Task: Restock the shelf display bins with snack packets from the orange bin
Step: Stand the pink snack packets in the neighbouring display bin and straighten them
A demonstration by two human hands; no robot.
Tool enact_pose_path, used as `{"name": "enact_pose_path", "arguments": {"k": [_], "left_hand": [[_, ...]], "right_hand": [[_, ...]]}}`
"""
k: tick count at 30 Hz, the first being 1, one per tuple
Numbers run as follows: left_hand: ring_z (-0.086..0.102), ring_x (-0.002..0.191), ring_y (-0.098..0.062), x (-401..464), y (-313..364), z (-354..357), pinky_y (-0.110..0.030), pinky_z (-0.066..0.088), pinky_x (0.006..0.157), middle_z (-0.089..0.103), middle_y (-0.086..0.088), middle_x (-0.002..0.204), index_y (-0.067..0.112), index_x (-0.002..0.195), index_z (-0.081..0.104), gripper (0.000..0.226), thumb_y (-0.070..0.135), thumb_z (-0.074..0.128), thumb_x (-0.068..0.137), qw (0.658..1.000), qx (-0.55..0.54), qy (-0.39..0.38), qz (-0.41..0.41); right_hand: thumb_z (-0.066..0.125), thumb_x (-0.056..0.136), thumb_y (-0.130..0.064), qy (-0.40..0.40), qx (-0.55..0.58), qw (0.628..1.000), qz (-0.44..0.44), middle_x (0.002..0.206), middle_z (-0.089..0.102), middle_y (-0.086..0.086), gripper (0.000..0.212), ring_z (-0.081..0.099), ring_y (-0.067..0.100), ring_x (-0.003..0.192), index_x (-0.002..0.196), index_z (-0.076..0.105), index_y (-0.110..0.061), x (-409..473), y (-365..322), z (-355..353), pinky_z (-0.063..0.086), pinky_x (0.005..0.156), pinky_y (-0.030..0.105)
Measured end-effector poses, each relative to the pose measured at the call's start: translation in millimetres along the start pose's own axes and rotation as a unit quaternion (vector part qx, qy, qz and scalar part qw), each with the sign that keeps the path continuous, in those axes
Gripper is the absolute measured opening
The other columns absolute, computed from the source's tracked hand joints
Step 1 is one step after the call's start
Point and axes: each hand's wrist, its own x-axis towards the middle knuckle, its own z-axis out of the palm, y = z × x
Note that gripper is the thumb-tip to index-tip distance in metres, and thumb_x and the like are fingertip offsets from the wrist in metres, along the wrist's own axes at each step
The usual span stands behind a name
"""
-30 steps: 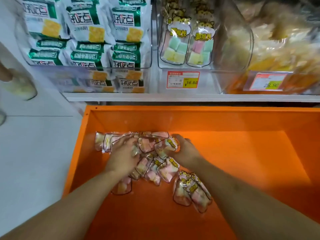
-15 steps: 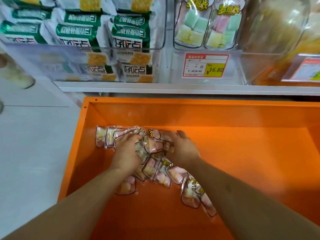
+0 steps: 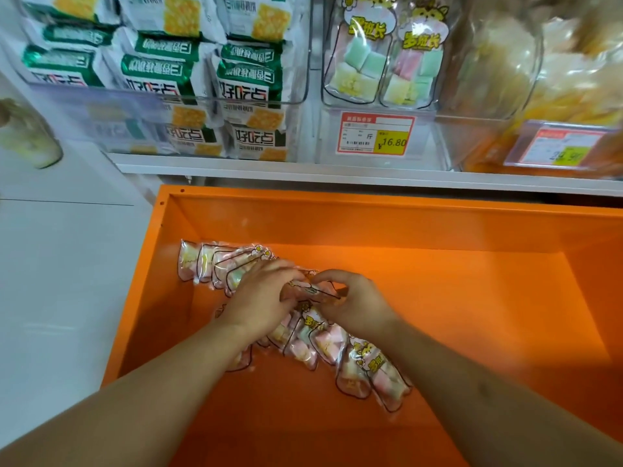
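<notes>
With your left hand (image 3: 259, 303) and right hand (image 3: 354, 306) both grasping marshmallow packets (image 3: 323, 342) in the orange bin (image 3: 438, 230), squeeze the slippery bundle together before you lift it.

A pale tiled floor (image 3: 60, 264) lay left under even light, a white shelf edge (image 3: 337, 175) ran across, and a blurred, perhaps shoe-like shape (image 3: 32, 143) stood far left.

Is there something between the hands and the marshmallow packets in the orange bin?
Nothing visible. Both the left hand and right hand already rest on the pile of marshmallow packets inside the orange bin, fingers curled over them.
</notes>
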Motion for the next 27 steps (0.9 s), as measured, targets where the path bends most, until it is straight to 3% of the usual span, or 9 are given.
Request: {"name": "enact_pose_path", "arguments": {"k": [3, 6, 8, 10, 12, 14, 19, 23, 27], "left_hand": [[0.062, 0.093, 0.008, -1.4, 12.4, -12.5, -0.012, 0.045, 0.076, 0.069, 0.017, 0.12, 0.034, 0.112, 0.076, 0.019, 0.022, 0.072, 0.098, 0.991, -0.12, 0.021, -0.053], [0.057, 0.049, 0.003, -4.8, 27.0, -34.5, -0.03, 0.043, 0.05, 0.073, 0.011, 0.087, 0.03, 0.097, 0.076, 0.005, 0.025, 0.075, 0.096, 0.981, -0.172, 0.016, -0.083], [0.063, 0.054, -0.006, -11.1, 35.2, -50.0, -0.032, 0.048, 0.052, 0.074, 0.007, 0.076, 0.025, 0.1, 0.077, 0.009, 0.03, 0.079, 0.093, 0.966, -0.227, 0.032, -0.117], [0.076, 0.077, -0.02, -22.1, 43.9, -66.5, -0.033, 0.058, 0.07, 0.079, 0.001, 0.088, 0.018, 0.106, 0.077, 0.027, 0.035, 0.085, 0.087, 0.938, -0.299, 0.075, -0.157], [0.078, 0.086, -0.03, -35.5, 53.7, -82.9, -0.047, 0.063, 0.085, 0.08, -0.011, 0.094, 0.011, 0.094, 0.074, 0.024, 0.027, 0.089, 0.083, 0.903, -0.38, 0.101, -0.175], [0.077, 0.083, -0.029, -53.6, 66.3, -98.4, -0.05, 0.064, 0.083, 0.077, -0.013, 0.088, 0.017, 0.082, 0.067, 0.018, 0.013, 0.083, 0.088, 0.884, -0.419, 0.108, -0.176], [0.075, 0.091, -0.031, -97.3, 88.5, -136.3, -0.054, 0.064, 0.086, 0.075, -0.011, 0.098, 0.031, 0.094, 0.067, 0.023, 0.012, 0.077, 0.087, 0.9, -0.392, 0.113, -0.152], [0.071, 0.07, -0.029, -120.5, 98.9, -168.5, -0.062, 0.063, 0.074, 0.073, -0.017, 0.085, 0.018, 0.108, 0.07, 0.021, 0.02, 0.073, 0.087, 0.914, -0.364, 0.13, -0.122], [0.067, 0.065, -0.03, -139.7, 111.3, -191.6, -0.055, 0.065, 0.066, 0.066, -0.021, 0.087, 0.006, 0.101, 0.067, 0.01, 0.015, 0.069, 0.098, 0.92, -0.354, 0.133, -0.103]], "right_hand": [[0.084, 0.086, -0.022, -0.009, 0.039, 0.999, 0.001, 0.113, 0.072, -0.009, 0.041, 0.07, 0.025, 0.071, 0.112, 0.069, -0.05, -7.9, -9.3, -6.6, 0.059, 0.062, 0.045], [0.091, 0.081, -0.022, -0.016, 0.091, 0.996, 0.008, 0.129, 0.063, -0.007, 0.064, 0.076, 0.018, 0.082, 0.133, 0.058, -0.044, -16.7, -23.8, -16.9, 0.064, 0.07, 0.039], [0.092, 0.079, -0.02, -0.012, 0.109, 0.994, 0.022, 0.127, 0.066, -0.004, 0.074, 0.077, 0.015, 0.083, 0.14, 0.055, -0.041, -25.3, -34.7, -24.9, 0.063, 0.073, 0.036], [0.089, 0.082, -0.009, -0.011, 0.166, 0.986, 0.032, 0.125, 0.07, 0.001, 0.073, 0.078, 0.019, 0.087, 0.141, 0.055, -0.035, -36.2, -45.1, -32.6, 0.065, 0.079, 0.039], [0.085, 0.085, -0.003, -0.025, 0.204, 0.978, 0.037, 0.123, 0.073, 0.001, 0.07, 0.078, 0.019, 0.093, 0.14, 0.055, -0.032, -53.0, -57.2, -39.6, 0.065, 0.081, 0.038], [0.085, 0.085, -0.001, -0.028, 0.205, 0.978, 0.03, 0.12, 0.075, 0.001, 0.065, 0.078, 0.02, 0.096, 0.137, 0.058, -0.03, -71.4, -66.2, -45.1, 0.064, 0.078, 0.034], [0.08, 0.089, -0.001, 0.023, 0.23, 0.972, -0.035, 0.102, 0.08, 0.01, 0.034, 0.074, 0.03, 0.093, 0.116, 0.077, -0.021, -117.5, -96.9, -71.9, 0.054, 0.067, 0.031], [0.075, 0.088, 0.009, 0.109, 0.239, 0.957, -0.125, 0.081, 0.075, 0.016, 0.029, 0.071, 0.039, 0.086, 0.1, 0.081, -0.017, -156.1, -140.2, -103.8, 0.054, 0.081, 0.046], [0.078, 0.088, 0.001, 0.174, 0.204, 0.931, -0.246, 0.082, 0.077, 0.002, 0.018, 0.072, 0.014, 0.078, 0.096, 0.078, -0.015, -201.3, -188.9, -123.1, 0.056, 0.072, 0.025]]}}
